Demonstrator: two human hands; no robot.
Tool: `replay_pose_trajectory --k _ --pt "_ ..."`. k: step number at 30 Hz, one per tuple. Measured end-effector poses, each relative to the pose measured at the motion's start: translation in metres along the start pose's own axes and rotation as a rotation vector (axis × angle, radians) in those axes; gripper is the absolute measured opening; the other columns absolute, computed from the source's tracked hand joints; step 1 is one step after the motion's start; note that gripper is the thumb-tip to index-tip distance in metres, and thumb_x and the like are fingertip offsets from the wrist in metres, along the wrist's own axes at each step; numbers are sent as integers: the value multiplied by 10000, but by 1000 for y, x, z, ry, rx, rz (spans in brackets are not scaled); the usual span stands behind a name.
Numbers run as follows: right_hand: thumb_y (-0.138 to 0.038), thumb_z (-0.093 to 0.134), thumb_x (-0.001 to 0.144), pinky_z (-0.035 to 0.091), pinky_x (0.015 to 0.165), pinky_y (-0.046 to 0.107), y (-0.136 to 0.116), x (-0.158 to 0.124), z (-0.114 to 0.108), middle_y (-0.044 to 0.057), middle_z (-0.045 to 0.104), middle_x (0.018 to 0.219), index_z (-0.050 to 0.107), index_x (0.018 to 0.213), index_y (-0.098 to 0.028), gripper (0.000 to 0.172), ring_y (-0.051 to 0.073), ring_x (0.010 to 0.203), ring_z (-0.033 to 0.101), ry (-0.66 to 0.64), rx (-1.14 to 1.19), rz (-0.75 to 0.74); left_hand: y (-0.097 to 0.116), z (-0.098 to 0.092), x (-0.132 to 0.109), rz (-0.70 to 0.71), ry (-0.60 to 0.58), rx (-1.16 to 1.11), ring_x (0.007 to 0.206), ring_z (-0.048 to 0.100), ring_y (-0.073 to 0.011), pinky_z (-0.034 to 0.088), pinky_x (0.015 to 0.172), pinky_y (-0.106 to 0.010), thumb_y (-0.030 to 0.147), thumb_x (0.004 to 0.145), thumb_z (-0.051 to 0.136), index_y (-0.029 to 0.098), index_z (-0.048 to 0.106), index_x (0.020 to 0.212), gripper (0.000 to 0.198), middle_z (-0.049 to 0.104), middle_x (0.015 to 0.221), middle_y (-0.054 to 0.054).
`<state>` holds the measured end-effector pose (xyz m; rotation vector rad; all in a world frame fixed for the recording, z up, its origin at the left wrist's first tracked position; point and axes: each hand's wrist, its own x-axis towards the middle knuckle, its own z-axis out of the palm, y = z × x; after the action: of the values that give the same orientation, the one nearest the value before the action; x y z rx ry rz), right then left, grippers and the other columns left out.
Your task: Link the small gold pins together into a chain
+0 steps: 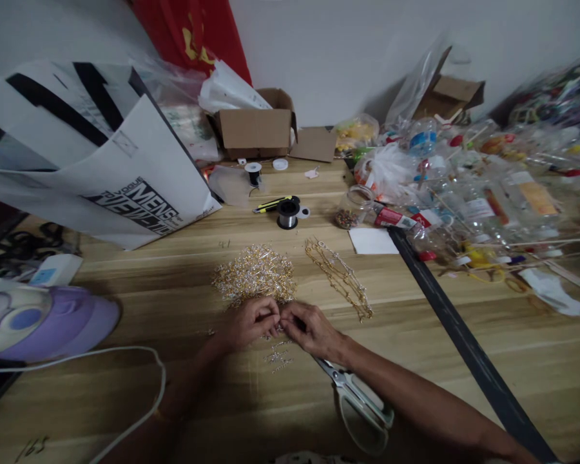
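Observation:
My left hand and my right hand meet fingertip to fingertip just below a pile of small gold and silver pieces. Both are closed in a pinch, and whatever lies between the fingertips is too small to name. Under the hands lies a small group of silvery bits. Gold and silver chains are laid out to the right of the pile. Scissors with pale handles rest by my right wrist, their blades partly under it.
Behind the pile stand a wire spool, a yellow-black cutter and a bead jar. A white bag and purple iron are left; plastic bottles crowd the right. A cardboard box is at the back.

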<state>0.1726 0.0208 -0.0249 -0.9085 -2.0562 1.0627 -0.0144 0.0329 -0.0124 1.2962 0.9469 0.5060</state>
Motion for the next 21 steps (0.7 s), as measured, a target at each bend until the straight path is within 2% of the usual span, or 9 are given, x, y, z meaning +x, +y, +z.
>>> replay_pose_trajectory --k 6,12,18,21 --pt "-193 446 887 389 623 230 0 -1 -1 11 546 705 525 796 -163 124 121 641 487 -10 5 7 1 0 0 -1 -27 -11 613 614 -117 497 592 -241 428 775 623 145 485 763 315 612 692 -12" --pt "-193 424 910 390 652 235 0 -2 -3 17 550 751 512 816 -164 133 123 679 491 -35 25 23 -3 -3 -1 29 -60 22 690 611 -124 464 665 -246 331 748 674 147 504 813 259 630 731 -17" --pt "-201 417 919 391 645 236 -2 -2 -4 17 556 746 513 819 -164 143 123 671 494 -40 21 22 -2 -1 1 -7 -35 44 600 561 -105 441 579 -226 323 726 663 154 483 780 252 592 688 2" --pt "-197 426 911 397 649 238 0 -2 -4 22 559 748 514 819 -167 131 128 679 504 -35 21 9 -1 -1 0 16 -23 135 564 527 -91 414 559 -210 291 732 637 152 492 769 204 561 642 20"
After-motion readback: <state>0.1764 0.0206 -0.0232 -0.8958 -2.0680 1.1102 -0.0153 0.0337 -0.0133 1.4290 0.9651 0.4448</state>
